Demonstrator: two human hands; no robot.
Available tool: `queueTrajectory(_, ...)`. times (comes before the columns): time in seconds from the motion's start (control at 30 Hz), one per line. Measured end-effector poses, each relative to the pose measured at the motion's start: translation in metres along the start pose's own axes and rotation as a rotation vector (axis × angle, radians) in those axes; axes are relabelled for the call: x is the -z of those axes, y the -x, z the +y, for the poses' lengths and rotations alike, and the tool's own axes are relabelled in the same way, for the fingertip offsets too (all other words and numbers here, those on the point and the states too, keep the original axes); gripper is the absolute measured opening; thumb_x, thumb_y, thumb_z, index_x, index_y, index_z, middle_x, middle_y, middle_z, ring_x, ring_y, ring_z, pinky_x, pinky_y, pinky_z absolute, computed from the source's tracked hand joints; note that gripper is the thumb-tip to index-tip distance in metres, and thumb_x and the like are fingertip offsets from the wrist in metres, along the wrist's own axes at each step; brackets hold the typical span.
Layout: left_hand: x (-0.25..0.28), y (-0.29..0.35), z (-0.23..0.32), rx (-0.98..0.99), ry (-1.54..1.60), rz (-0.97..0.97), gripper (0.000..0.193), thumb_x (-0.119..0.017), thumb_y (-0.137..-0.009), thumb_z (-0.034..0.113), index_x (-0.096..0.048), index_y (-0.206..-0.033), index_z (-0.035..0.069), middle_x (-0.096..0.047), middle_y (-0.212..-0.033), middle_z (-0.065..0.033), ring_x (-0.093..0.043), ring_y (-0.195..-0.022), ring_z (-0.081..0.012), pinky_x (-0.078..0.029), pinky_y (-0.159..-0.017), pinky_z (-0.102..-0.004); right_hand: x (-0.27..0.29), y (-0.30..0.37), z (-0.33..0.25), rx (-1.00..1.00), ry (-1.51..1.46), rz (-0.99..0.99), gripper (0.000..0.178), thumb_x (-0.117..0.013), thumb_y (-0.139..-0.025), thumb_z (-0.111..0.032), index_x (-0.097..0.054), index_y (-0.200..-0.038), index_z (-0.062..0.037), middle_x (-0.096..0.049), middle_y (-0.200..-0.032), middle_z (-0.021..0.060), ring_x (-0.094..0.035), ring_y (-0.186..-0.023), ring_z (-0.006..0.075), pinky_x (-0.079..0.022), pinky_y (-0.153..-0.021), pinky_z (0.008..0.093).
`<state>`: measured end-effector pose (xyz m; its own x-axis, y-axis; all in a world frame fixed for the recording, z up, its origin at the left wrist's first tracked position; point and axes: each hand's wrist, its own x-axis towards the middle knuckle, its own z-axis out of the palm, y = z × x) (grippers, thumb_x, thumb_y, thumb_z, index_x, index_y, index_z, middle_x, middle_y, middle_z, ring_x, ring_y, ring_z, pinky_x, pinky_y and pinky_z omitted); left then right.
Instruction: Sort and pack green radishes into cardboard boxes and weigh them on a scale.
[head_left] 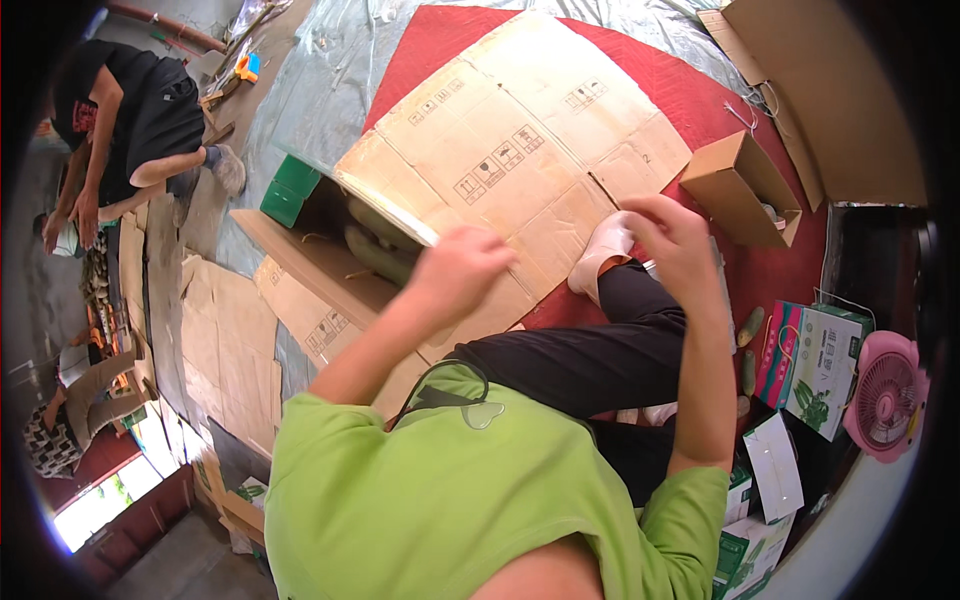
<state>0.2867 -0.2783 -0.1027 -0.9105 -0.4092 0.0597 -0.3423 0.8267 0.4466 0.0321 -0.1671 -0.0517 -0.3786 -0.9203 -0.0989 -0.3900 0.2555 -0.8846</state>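
My left hand hovers over the near side of a flattened cardboard sheet, its fingers curled together. Higher on the right, my right hand is held near my white-socked foot, thumb and fingers drawn in. Anything in either hand is too small or hidden to make out. Left of my left hand stands an open cardboard box holding long green vegetables, which look like large cucumbers or gourds. A small open brown box sits beyond my right hand.
At right are a pink fan, a printed carton, white-and-green boxes and a cucumber-like vegetable. White string lies on the red mat. A green box stands left. Another person bends over at far left.
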Motion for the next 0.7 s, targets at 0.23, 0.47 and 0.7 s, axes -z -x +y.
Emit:
queueTrajectory(0.23, -0.157, -0.104, -0.039, 0.22, -0.267, -0.744, 0.019, -0.063, -0.083, 0.017, -0.069, -0.099, 0.012, -0.063, -0.113, -0.0096, -0.06, -0.107, -0.0269, -0.043, -0.087, -0.0574, 0.126, 0.099, 0.033, -0.278, -0.109, 0.461, 0.02, -0.059, -0.089, -0.006, -0.065, -0.107, 0.0004, -0.065, -0.088, 0.0031, -0.057, -0.076, 0.0061, -0.043, -0.064, 0.018)
queueTrajectory(0.47, -0.208, -0.089, -0.103, 0.571, -0.394, -1.059, 0.045, -0.072, -0.074, 0.025, -0.062, -0.116, 0.019, -0.059, -0.124, -0.0087, -0.057, -0.112, -0.0309, -0.041, -0.094, -0.058, 0.166, 0.196, 0.131, -0.452, -0.224, 0.704, 0.02, -0.057, -0.093, -0.011, -0.064, -0.109, -0.0021, -0.064, -0.086, 0.0015, -0.057, -0.074, 0.0062, -0.047, -0.068, 0.0189)
queueTrajectory(0.7, -0.244, -0.015, -0.175, 0.582, -0.287, -1.374, 0.058, -0.076, -0.069, 0.028, -0.056, -0.123, 0.022, -0.056, -0.128, -0.0075, -0.055, -0.116, -0.0318, -0.04, -0.096, -0.0579, 0.151, 0.222, 0.158, -0.552, -0.162, 0.694, 0.021, -0.061, -0.086, -0.009, -0.064, -0.105, 0.0005, -0.065, -0.087, 0.0042, -0.06, -0.072, 0.009, -0.049, -0.066, 0.0211)
